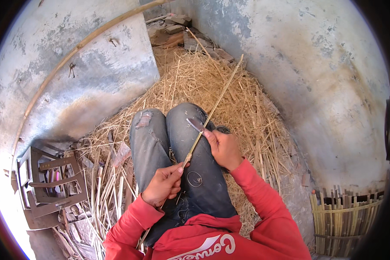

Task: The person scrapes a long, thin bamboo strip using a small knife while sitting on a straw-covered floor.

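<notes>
At far left, near scattered slats, a dark angular frame (58,163). Toward the middle, pinched between thumb and fingertips of the nearly closed left hand (165,184), a long, narrow yellow-green strip (214,108). From there, slanting up and rightward above the jeans (149,141), passing the right thumb, then reaching out over the straw (251,108). Against the strip, a knife (196,125), gripped in the curled right hand (225,148), with handle mostly hidden. At far right, by the wall, a slatted basket (346,212).
</notes>
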Available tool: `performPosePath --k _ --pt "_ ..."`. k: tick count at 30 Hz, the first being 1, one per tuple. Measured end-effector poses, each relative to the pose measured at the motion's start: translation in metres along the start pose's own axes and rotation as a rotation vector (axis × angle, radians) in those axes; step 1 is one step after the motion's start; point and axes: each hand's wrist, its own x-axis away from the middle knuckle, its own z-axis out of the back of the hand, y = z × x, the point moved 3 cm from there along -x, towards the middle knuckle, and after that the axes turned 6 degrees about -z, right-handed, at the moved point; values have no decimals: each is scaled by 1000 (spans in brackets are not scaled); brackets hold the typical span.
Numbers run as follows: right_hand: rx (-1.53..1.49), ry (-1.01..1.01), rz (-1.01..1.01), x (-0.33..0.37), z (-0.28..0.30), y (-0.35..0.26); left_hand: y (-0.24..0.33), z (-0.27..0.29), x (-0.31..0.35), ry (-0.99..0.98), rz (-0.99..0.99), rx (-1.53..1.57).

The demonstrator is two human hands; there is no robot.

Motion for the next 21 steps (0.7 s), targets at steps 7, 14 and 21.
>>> performPosePath --k 7,14,21 --pt "-76 -188 -33 29 -4 -10 -3 1 -9 -37 -3 64" --pt "-354 -564 -285 22 2 11 -6 -1 -8 -82 -4 95" --pt "-809 -473 -460 19 20 2 -6 0 -10 99 -252 -209"
